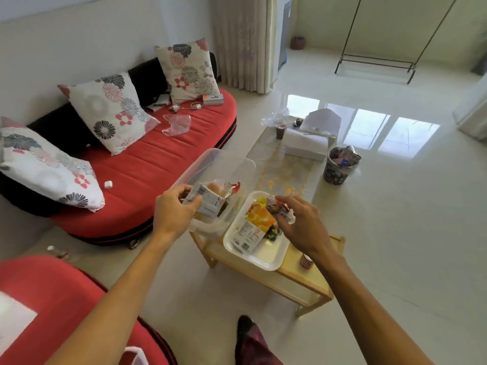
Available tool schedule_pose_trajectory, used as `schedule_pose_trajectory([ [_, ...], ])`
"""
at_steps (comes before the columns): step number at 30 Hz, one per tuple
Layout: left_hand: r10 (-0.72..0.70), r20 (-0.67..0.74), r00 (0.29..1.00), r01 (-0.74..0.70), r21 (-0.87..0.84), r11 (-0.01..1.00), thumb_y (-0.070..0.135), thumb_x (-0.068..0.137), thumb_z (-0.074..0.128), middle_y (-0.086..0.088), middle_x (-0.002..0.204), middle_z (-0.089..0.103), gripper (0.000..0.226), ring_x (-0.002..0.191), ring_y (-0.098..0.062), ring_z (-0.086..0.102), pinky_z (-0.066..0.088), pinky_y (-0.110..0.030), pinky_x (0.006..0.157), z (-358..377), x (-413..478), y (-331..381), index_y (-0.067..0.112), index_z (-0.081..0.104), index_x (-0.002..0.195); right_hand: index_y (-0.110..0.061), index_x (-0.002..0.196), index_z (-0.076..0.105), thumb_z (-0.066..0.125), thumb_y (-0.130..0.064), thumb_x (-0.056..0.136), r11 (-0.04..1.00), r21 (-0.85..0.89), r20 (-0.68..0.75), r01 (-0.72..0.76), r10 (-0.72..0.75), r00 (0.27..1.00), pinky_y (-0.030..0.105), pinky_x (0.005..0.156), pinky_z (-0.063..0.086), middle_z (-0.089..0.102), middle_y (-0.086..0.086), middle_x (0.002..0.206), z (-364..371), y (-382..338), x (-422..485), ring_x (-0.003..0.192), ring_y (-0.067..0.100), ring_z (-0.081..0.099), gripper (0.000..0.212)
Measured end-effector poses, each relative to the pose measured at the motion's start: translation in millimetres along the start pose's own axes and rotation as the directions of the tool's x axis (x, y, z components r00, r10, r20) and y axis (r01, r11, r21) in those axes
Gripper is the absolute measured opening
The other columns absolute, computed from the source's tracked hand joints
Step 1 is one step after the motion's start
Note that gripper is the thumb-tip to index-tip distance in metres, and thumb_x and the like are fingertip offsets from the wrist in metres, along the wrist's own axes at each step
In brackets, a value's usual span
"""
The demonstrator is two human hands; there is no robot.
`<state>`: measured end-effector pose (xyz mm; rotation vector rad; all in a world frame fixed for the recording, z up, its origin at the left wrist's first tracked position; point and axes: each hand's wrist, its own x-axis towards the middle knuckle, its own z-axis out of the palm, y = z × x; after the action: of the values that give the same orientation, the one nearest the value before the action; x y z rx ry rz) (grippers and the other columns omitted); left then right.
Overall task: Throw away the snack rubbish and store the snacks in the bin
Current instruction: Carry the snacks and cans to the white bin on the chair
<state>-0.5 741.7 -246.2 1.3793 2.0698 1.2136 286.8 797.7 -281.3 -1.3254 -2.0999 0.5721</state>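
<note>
white snack packet (208,202) with a barcode, gripped in the left hand (171,210), thumb on top and fingers curled beneath, held over the open clear plastic bin (210,164) at the near left end of the desk (316,280). inside the bin, more wrapped snacks, among them a red foil packet (232,187). just beside the bin, to its right, a white tray (266,262) carrying an orange snack packet (257,223), printed label side up, plus smaller colourful pieces too blurred to name. above the tray, the right hand (300,225), fingertips pinched on a crumpled silvery wrapper (282,209). close to the right wrist, on the bare wood of the desk, a small red jar (306,260). further along the desk, a pale patterned runner (284,169), a white box (308,146), a dark cup (280,131) and some crinkled clear plastic. on the floor (395,233) against the right side of the desk, a floral waste basket (338,168) stuffed with wrappers. off to the left, a red sofa (158,159) with flowered cushions (110,111) and a clear plastic bag (177,123) lying on the seat.
</note>
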Motion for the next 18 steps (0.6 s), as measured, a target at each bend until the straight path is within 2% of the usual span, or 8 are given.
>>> schedule_pose_trajectory([
  [5,-0.031,0.057,0.998,0.027,0.075,0.997,0.021,0.081,0.073,0.012,0.074,0.072,0.008,0.068,-0.01,0.07,0.06,-0.042,0.067,26,74,-34,0.024,0.074,0.089,-0.025,0.123,0.065,0.071,-0.024,0.087,0.999,-0.034,0.052,-0.035,0.037,0.998,0.039,0.089,0.053,0.068,-0.004,0.12,46,28,59,0.105,0.017,0.063,0.037],
  [8,-0.026,0.096,0.995,0.013,0.132,0.991,0.02,0.082,0.072,0.013,0.075,0.071,0.008,0.068,-0.007,0.069,0.059,-0.038,0.067,39,114,-48,0.024,0.075,0.088,-0.026,0.125,0.064,0.068,-0.022,0.089,0.996,-0.075,0.121,-0.047,0.056,0.991,0.037,0.086,0.053,0.066,-0.006,0.122,75,41,91,0.106,0.016,0.062,0.036],
  [11,-0.009,0.144,0.99,-0.014,0.155,0.988,0.017,0.083,0.073,0.012,0.078,0.072,0.009,0.071,-0.001,0.066,0.058,-0.032,0.069,54,148,-62,0.02,0.076,0.091,-0.024,0.124,0.066,0.066,-0.02,0.089,0.985,-0.164,0.172,-0.052,0.08,0.982,0.042,0.084,0.055,0.067,-0.004,0.123,103,53,115,0.105,0.019,0.064,0.036],
  [14,-0.002,0.193,0.981,-0.028,0.154,0.988,0.018,0.084,0.072,0.009,0.079,0.072,0.008,0.072,-0.003,0.065,0.055,-0.029,0.068,71,182,-81,0.02,0.076,0.091,-0.02,0.123,0.068,0.066,-0.015,0.086,0.975,-0.216,0.204,-0.049,0.094,0.974,0.043,0.084,0.055,0.069,0.0,0.121,131,63,133,0.103,0.024,0.065,0.037],
  [18,0.066,0.245,0.967,-0.1,0.13,0.986,0.025,0.086,0.074,0.006,0.086,0.075,0.011,0.077,-0.009,0.067,0.054,-0.027,0.07,96,213,-113,0.021,0.076,0.095,-0.017,0.117,0.071,0.07,-0.011,0.084,0.955,-0.292,0.179,-0.045,0.101,0.979,0.042,0.085,0.056,0.07,0.003,0.117,173,81,138,0.102,0.025,0.067,0.034],
])
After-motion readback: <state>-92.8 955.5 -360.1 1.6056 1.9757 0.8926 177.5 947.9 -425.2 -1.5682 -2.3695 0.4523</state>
